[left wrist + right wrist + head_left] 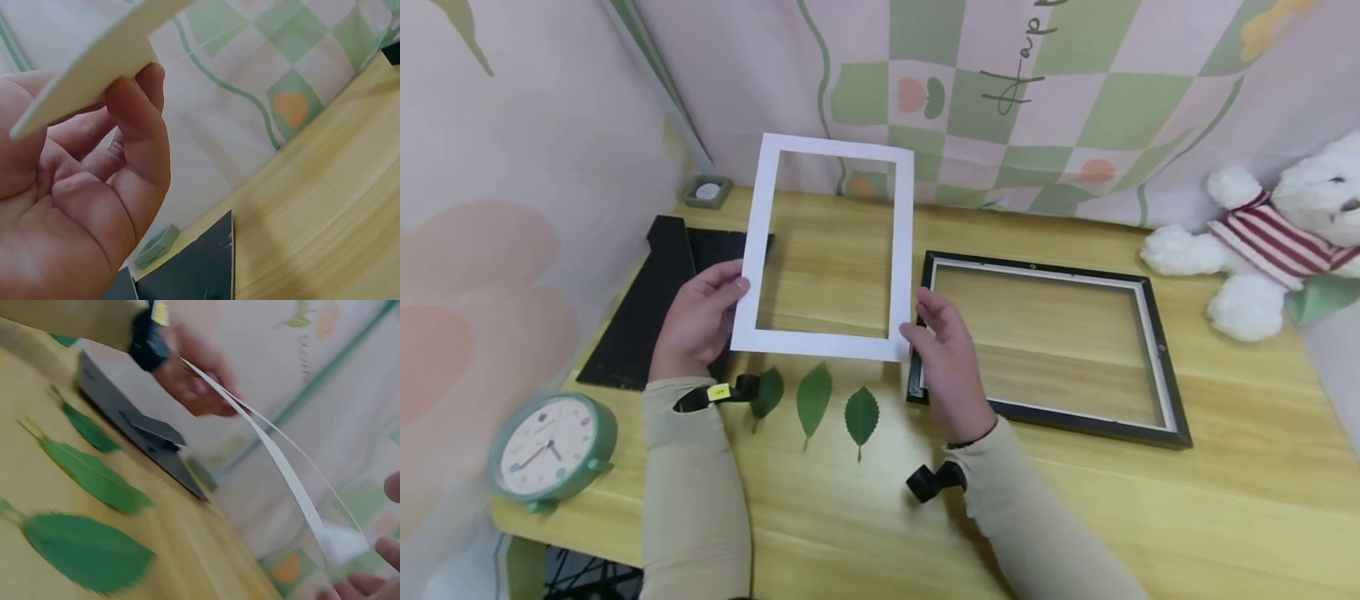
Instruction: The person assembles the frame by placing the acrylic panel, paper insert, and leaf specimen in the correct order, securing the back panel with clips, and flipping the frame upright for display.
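Observation:
A white rectangular photo mat [820, 343] with a large window is held up over the table, tilted towards me. My left hand [696, 321] pinches its left edge near the bottom, thumb in front; the left wrist view shows fingers [140, 119] bent behind the card. At the lower right edge, my right hand [951, 362] has its thumb on the mat and its other fingers bent close by. Below the mat, three green leaves lie in a row: a left leaf [767, 393], a middle leaf [814, 400] and a right leaf [861, 417].
A black picture frame [1090, 432] lies face down at right, beside the right hand. Behind the left hand is a black backing board [625, 333] with a stand leg. A green clock [550, 446], a small green dish [707, 192] and a white teddy bear [1255, 258] stand around the edges.

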A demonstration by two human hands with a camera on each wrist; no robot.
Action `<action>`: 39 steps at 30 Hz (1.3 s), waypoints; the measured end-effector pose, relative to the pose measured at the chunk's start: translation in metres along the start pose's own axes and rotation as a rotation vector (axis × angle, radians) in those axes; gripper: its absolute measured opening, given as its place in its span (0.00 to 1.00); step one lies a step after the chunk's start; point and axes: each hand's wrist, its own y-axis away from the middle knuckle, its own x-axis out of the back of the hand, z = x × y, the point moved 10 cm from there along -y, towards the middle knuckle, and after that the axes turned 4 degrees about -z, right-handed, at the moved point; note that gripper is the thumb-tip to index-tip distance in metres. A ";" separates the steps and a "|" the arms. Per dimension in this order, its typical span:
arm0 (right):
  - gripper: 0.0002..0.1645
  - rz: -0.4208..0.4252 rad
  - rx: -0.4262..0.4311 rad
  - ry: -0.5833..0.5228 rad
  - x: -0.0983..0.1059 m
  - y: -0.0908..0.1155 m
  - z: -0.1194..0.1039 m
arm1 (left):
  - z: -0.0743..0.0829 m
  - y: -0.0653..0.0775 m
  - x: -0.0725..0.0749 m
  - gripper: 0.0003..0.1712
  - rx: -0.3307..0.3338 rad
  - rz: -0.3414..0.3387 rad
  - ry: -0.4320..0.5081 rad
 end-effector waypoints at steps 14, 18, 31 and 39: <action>0.16 -0.117 0.103 -0.205 0.089 -0.001 -0.051 | 0.012 0.006 -0.046 0.15 -0.096 -0.224 0.108; 0.13 -0.106 0.176 -0.325 0.117 0.001 -0.064 | 0.013 0.010 -0.061 0.19 -0.106 -0.288 0.101; 0.13 -0.110 0.207 -0.419 0.154 0.008 -0.077 | 0.007 0.019 -0.095 0.23 -0.047 -0.429 -0.030; 0.10 -0.078 0.189 -0.442 0.172 0.010 -0.074 | -0.002 0.022 -0.110 0.19 -0.002 -0.483 -0.072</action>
